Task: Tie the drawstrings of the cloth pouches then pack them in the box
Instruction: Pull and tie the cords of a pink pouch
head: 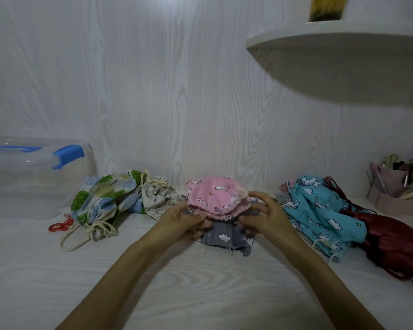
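I observed the pink pouch [218,197] at the centre of the worktop [200,294], lying on top of a grey pouch [224,238]. The left hand [177,221] gripped its left edge with curled fingers; the right hand [264,214] pinched its right edge. The clear box [34,177] stood at far left, well apart. A teal pouch [317,210] lay to the right.
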Demonstrator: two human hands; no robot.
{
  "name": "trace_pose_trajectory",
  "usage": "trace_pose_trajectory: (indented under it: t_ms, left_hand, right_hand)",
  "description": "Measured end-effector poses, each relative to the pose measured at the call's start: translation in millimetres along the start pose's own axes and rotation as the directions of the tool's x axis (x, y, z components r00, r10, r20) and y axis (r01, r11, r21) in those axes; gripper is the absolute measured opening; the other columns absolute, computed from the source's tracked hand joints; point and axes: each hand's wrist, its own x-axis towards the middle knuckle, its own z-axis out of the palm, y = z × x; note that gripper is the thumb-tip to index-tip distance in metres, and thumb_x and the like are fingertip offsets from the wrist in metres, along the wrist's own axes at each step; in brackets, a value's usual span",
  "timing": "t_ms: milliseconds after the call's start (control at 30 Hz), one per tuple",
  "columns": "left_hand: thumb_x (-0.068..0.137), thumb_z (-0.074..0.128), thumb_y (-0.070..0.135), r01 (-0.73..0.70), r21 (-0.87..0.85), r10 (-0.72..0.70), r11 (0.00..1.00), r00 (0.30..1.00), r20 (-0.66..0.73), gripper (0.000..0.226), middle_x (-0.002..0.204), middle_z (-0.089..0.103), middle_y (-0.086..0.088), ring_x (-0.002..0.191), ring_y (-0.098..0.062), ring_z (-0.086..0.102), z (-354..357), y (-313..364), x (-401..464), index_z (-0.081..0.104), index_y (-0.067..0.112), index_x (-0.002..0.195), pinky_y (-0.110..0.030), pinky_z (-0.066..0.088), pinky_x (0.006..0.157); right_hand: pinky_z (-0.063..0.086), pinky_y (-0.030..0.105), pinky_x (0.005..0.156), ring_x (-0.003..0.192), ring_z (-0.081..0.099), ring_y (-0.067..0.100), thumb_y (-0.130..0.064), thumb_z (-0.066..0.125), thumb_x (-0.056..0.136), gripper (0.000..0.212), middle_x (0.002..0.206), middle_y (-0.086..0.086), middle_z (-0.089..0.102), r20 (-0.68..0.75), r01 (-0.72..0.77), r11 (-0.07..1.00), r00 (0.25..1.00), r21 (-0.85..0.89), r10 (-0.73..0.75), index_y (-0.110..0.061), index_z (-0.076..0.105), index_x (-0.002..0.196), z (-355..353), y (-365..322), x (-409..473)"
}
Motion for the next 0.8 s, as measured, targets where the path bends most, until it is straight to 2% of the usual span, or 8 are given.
trace_pose_trajectory:
  t_ms: [100, 167, 267, 367, 433, 533, 700, 800]
  left_hand:
    - [0.088, 0.062, 0.009, -0.033, 0.092, 0.036, 0.995, 0.999, -0.04, 0.017, 0.082, 0.074, -0.01, 0.068, -0.01, 0.069, 0.7, 3.3, 0.6, 0.066, 0.002, 0.103, -0.019, 0.056, 0.068]
    - [0.088, 0.063, 0.01, -0.05, 0.105, 0.055, 0.993, 0.997, -0.049, 0.015, 0.077, 0.074, -0.007, 0.064, -0.007, 0.069, 2.0, 5.3, -0.9, 0.067, 0.0, 0.099, -0.016, 0.056, 0.064]
    - [0.087, 0.065, 0.011, -0.071, 0.141, 0.08, 0.987, 0.995, -0.063, 0.013, 0.073, 0.074, -0.005, 0.063, -0.005, 0.067, 1.7, 7.0, -1.8, 0.072, 0.002, 0.09, -0.014, 0.055, 0.064]
    - [0.088, 0.064, 0.014, -0.091, 0.197, 0.104, 0.976, 0.993, -0.053, 0.019, 0.059, 0.067, 0.002, 0.052, -0.004, 0.06, 1.4, 8.4, -3.8, 0.073, 0.016, 0.071, -0.016, 0.051, 0.062]
    - [0.089, 0.063, 0.016, -0.087, 0.216, 0.1, 0.973, 0.994, -0.052, 0.028, 0.056, 0.065, 0.003, 0.051, -0.005, 0.057, 2.9, 7.9, -4.8, 0.071, 0.02, 0.062, -0.018, 0.05, 0.062]
    - [0.09, 0.061, 0.016, -0.09, 0.199, 0.102, 0.976, 0.993, -0.052, 0.021, 0.056, 0.063, 0.001, 0.049, -0.004, 0.056, 4.3, 7.8, -5.3, 0.071, 0.014, 0.071, -0.017, 0.049, 0.058]
    - [0.091, 0.058, 0.013, -0.094, 0.154, 0.11, 0.984, 0.989, -0.099, 0.017, 0.051, 0.06, 0.003, 0.045, -0.002, 0.055, 1.8, 9.2, -3.7, 0.069, 0.007, 0.079, -0.013, 0.051, 0.054]
    - [0.091, 0.059, 0.013, -0.093, 0.155, 0.108, 0.984, 0.989, -0.097, 0.017, 0.054, 0.06, 0.0, 0.046, -0.003, 0.056, 1.7, 8.4, -3.2, 0.069, 0.008, 0.078, -0.014, 0.051, 0.054]
  right_hand:
    - [0.053, 0.023, 0.057, 0.059, 0.061, 0.009, -0.014, 0.069, 0.083, 0.037, 0.085, -0.009, 0.069, 0.09, -0.032, 1.0, 0.995, 0.0, 0.031, -0.028, 0.057, 0.115, 3.1, -0.3, -2.6]
    - [0.045, 0.01, 0.049, 0.049, 0.054, -0.004, -0.028, 0.068, 0.083, 0.027, 0.063, -0.013, 0.064, -0.083, 0.052, 0.996, 0.995, -0.068, -0.058, -0.032, 0.061, 0.108, 5.1, 0.8, -2.0]
    - [0.04, 0.008, 0.047, 0.041, 0.049, -0.004, -0.029, 0.069, 0.081, 0.029, 0.063, -0.002, 0.061, -0.272, 0.146, 0.985, 0.948, -0.093, -0.166, -0.02, 0.068, 0.109, -0.2, 2.2, 1.1]
    - [0.042, 0.009, 0.059, 0.051, 0.057, -0.008, -0.028, 0.068, 0.082, 0.038, 0.071, -0.001, 0.065, -0.15, 0.146, 0.985, 0.976, -0.096, -0.159, -0.031, 0.057, 0.118, 0.0, 1.5, 0.0]
    - [0.042, 0.007, 0.055, 0.055, 0.058, -0.01, -0.031, 0.064, 0.084, 0.029, 0.079, 0.002, 0.066, -0.092, 0.137, 0.986, 0.985, -0.091, -0.146, -0.034, 0.059, 0.113, 3.7, 3.5, -0.4]
    - [0.047, 0.008, 0.055, 0.058, 0.062, -0.005, -0.029, 0.071, 0.079, 0.019, 0.084, 0.005, 0.07, -0.077, 0.138, 0.98, 0.986, -0.146, -0.151, -0.027, 0.071, 0.098, 5.8, 8.4, 1.0]
    - [0.046, 0.011, 0.05, 0.049, 0.051, -0.002, -0.014, 0.081, 0.07, 0.049, 0.104, -0.005, 0.061, 0.008, 0.115, 0.922, 0.993, -0.37, -0.121, -0.032, 0.06, 0.11, -4.6, 16.1, 3.7]
    - [0.049, 0.013, 0.055, 0.055, 0.054, 0.0, -0.012, 0.077, 0.075, 0.044, 0.104, -0.009, 0.063, 0.047, 0.145, 0.825, 0.989, -0.546, -0.143, -0.03, 0.063, 0.114, -7.5, 23.7, 2.9]
